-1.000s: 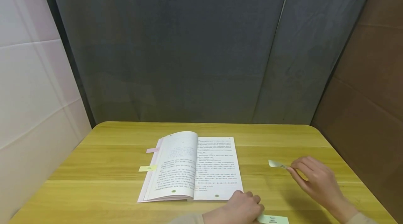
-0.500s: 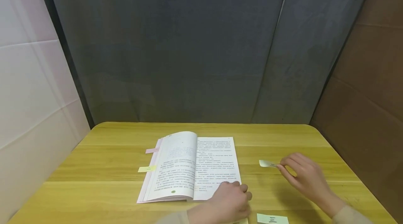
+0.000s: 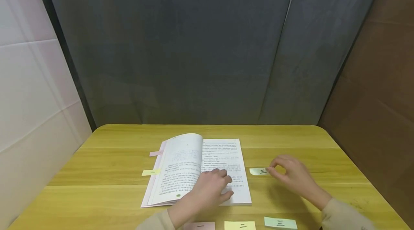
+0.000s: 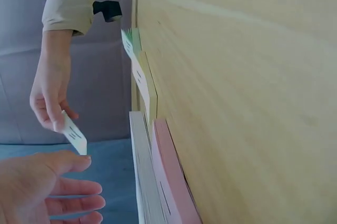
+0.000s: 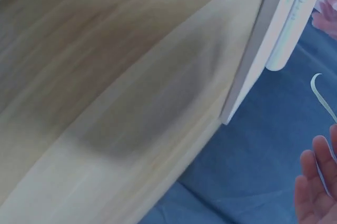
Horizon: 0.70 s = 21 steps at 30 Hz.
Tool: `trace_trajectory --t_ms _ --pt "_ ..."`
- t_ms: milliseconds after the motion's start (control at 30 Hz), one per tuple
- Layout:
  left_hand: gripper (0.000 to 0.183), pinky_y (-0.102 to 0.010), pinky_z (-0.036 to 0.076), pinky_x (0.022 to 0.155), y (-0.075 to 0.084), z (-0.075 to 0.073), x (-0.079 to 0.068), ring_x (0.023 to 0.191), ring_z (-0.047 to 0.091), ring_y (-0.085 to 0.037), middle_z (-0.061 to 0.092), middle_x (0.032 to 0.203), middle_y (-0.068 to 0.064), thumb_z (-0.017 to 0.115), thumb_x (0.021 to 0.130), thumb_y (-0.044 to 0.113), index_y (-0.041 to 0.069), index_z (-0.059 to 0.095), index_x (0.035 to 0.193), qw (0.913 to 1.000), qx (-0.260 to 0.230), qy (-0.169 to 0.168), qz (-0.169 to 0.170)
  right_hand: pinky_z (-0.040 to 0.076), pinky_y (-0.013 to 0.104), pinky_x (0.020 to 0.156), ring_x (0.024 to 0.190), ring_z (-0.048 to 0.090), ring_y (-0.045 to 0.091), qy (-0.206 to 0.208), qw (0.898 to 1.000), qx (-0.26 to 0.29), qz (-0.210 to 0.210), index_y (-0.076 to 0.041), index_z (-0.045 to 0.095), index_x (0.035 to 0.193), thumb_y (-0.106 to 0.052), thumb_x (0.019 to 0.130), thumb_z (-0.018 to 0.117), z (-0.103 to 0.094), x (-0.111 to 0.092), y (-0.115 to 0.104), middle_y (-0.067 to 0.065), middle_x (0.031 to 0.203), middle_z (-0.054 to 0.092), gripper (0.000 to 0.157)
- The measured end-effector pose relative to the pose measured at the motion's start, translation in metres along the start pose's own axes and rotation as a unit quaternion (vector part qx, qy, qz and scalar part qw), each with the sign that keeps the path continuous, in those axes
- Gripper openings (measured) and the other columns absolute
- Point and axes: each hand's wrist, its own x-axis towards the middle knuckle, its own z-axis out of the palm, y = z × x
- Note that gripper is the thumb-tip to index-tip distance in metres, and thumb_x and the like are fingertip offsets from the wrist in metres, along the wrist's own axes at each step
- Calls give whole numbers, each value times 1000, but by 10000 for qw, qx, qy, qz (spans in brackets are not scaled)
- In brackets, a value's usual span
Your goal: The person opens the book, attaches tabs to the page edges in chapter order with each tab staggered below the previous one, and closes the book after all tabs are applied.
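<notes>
An open book [image 3: 176, 183] lies on the table, its left pages bulging upward. Pink [image 3: 156, 153] and yellow [image 3: 151, 172] sticky notes jut from its left edge. Over the lower right page is my left hand [image 3: 210, 190], fingers loosely extended, holding nothing and covering some of the print. Right of the book, my right hand [image 3: 292, 176] pinches a pale green sticky note [image 3: 257, 171] by one end between thumb and index finger. The note bears three dark strokes and points toward the book. In the left wrist view, its free end [image 4: 79, 142] appears close to my left thumb.
Along the table's near edge sit pink [image 3: 203, 226], yellow [image 3: 240, 225] and green [image 3: 280, 223] sticky-note stacks, each marked with strokes. A grey curtain [image 3: 181, 50] hangs behind the wooden table [image 3: 106, 165], with a white panel [image 3: 35, 72] left and a brown one [image 3: 375, 79] right.
My left hand has left the near-edge note stacks and moved left and away from me, over the book. My right hand has carried the green sticky note leftward, closer to the book.
</notes>
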Motion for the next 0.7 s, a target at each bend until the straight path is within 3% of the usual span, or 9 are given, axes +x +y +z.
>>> trace_trajectory --t_ms 267,533,700 --pt "28 -16 28 40 0 7 5 56 41 -4 50 71 8 63 75 39 16 68 90 9998 186 75 -36 42 25 58 71 53 8 -901 9924 374 749 -25 60 73 -28 80 63 18 2 0 -18 77 53 9" --pt "29 -17 30 42 5 11 13 58 42 -5 50 73 8 61 76 41 18 67 93 9997 226 -118 -18 43 25 58 69 55 11 -1052 9893 498 878 -25 59 71 -26 79 64 29 3 1 -18 75 53 9" --pt "28 -17 28 41 9 12 16 56 40 -5 48 71 9 61 76 41 19 67 92 9996 217 -181 17 43 25 59 67 52 5 -1232 9856 501 1047 -25 59 70 -23 78 65 34 2 1 -19 73 52 10"
